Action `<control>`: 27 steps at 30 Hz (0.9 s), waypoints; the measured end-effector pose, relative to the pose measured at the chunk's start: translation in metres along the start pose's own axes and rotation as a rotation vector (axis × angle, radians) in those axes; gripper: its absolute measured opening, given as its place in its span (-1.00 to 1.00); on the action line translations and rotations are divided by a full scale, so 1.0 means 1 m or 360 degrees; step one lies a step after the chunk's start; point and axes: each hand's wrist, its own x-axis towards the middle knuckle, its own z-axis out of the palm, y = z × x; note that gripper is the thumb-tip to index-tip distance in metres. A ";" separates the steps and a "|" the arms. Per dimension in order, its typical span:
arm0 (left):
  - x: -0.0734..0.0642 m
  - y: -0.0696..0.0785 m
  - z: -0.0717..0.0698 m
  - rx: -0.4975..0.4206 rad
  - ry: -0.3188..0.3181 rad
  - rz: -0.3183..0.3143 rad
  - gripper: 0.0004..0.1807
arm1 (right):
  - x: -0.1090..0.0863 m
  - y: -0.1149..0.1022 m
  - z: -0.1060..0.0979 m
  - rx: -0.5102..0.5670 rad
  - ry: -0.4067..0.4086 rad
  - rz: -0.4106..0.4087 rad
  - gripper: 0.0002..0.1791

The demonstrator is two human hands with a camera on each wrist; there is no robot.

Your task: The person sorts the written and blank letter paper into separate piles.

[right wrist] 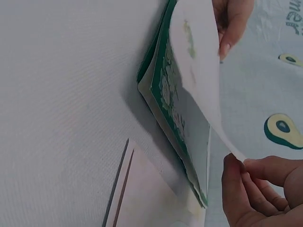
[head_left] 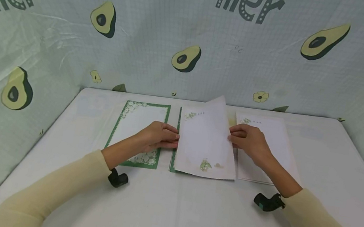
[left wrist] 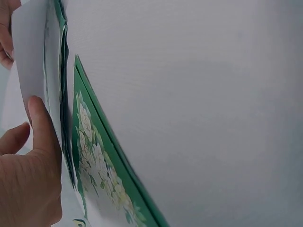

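Note:
A white sheet of paper (head_left: 204, 141) with small green floral prints is lifted at a tilt over a green-bordered stack (head_left: 172, 160). My right hand (head_left: 249, 140) pinches its right edge between thumb and fingers, plain in the right wrist view (right wrist: 265, 189). At the opposite edge, my left hand (head_left: 160, 137) holds the sheet; in the left wrist view its index finger (left wrist: 41, 125) lies against the paper, thumb to the other side. Beneath the curved sheet, white flowers show on the green-edged paper (right wrist: 165, 90). Part of that stack is hidden by the sheet.
Left of the middle lies another green-bordered floral paper (head_left: 142, 115), partly under my left forearm. A pale printed stack (head_left: 272, 132) sits at the right, partly behind my right hand. All rest on a white-covered table (head_left: 179, 213), with an avocado-print curtain (head_left: 155, 16) behind.

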 end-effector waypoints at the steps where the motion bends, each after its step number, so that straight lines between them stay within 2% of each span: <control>1: 0.000 0.000 0.000 0.0019 0.0014 0.0001 -0.55 | -0.001 0.000 -0.001 0.0015 -0.0001 0.0003 -0.63; 5: 0.002 0.001 0.001 0.0090 0.0071 0.0011 -0.54 | -0.004 0.000 -0.003 0.0100 -0.0027 0.0012 -0.60; 12: 0.001 0.002 0.002 0.0084 0.0142 0.0011 -0.46 | -0.008 0.004 -0.005 0.0219 -0.0055 0.0063 -0.57; 21: -0.001 0.002 0.003 0.0096 0.0118 0.0093 -0.57 | -0.006 0.011 -0.003 0.0412 -0.0082 0.0164 -0.53; 27: -0.001 0.003 0.006 0.0081 0.0158 0.0153 -0.60 | -0.006 0.011 -0.005 0.0481 -0.0100 0.0206 -0.53</control>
